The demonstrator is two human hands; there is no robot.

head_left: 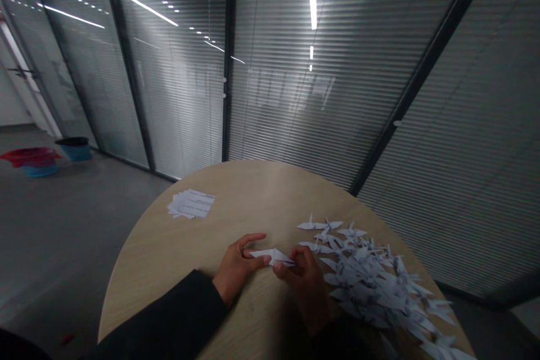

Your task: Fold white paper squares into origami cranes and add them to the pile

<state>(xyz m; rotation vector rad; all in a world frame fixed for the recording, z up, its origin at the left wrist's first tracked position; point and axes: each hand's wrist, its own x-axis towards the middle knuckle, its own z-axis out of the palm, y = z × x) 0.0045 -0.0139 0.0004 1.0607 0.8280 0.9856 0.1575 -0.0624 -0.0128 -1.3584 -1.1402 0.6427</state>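
Between my two hands is a partly folded white paper crane, held just above the round table. My left hand pinches its left end between thumb and fingers, with the index finger stretched out above. On the other end, my right hand grips the paper with thumb and curled fingers, which cover its right tip. Close to my right hand lies a large heap of folded white paper cranes, spread along the table's right side. A loose stack of printed paper squares rests at the table's far left.
The round wooden table stands near a glass partition with blinds. On the floor at the left are a blue bin with a red liner and a blue bin with a black rim.
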